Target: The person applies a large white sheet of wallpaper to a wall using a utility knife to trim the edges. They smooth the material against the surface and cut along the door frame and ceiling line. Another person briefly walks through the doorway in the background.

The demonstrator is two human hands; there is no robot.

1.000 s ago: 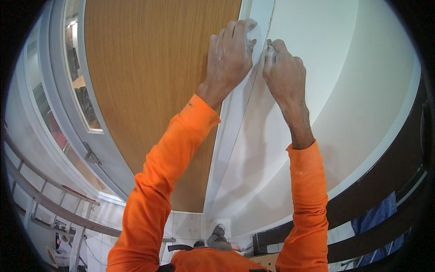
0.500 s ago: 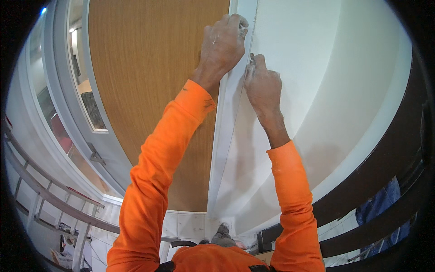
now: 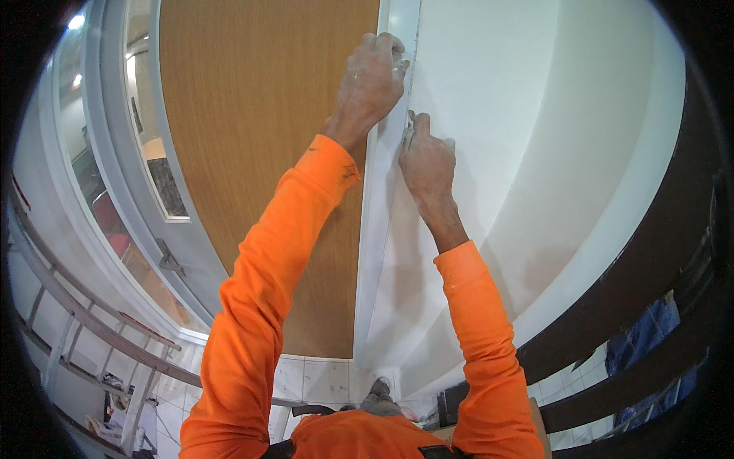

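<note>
In front of me a white frame strip point(image 3: 376, 199) runs upright between a wood-grain door panel point(image 3: 260, 153) and a white wall point(image 3: 482, 99). My left hand point(image 3: 369, 83) is closed at the upper part of the strip, its fingertips dusted white. Whatever its fingers pinch is hidden. Lower down, at the seam where strip meets wall, my right hand point(image 3: 428, 162) is closed too. A small, thin, dark-tipped piece point(image 3: 411, 121) shows at its fingers, too small to name. Both arms are raised, in orange sleeves.
A metal ladder-like frame point(image 3: 115, 336) curves along the lower left. Beside it are a grey door with a lever handle point(image 3: 170, 258) and a narrow glass pane. Dark curved bars point(image 3: 604, 306) cross the right side, with blue fabric point(image 3: 642, 344) behind. Tiled floor point(image 3: 325, 379) lies far below.
The view has shifted slightly. My right hand has moved a little down along the seam, and my left hand also sits slightly lower. Both remain closed.
</note>
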